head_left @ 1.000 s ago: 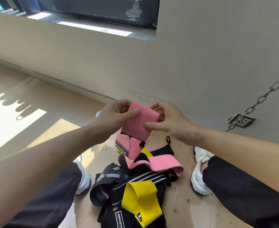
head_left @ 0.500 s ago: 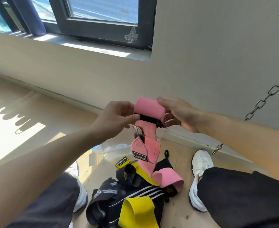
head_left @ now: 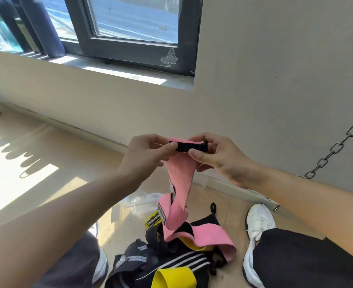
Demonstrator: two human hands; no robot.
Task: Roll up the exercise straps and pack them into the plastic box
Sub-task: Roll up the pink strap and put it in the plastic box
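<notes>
Left hand (head_left: 144,154) and right hand (head_left: 219,156) pinch the pink strap's (head_left: 180,175) black top edge. Strap hangs toward 6 o'clock onto the pile (head_left: 171,265); bare floor (head_left: 46,163) at 9 o'clock.

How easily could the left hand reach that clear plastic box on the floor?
Probably not right away: the left hand is busy pinching the pink strap, which hangs in front of the plastic box.

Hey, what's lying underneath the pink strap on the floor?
Under the pink strap lies a yellow strap atop black white-striped straps. Whatever sits deeper in that pile is covered.
</notes>
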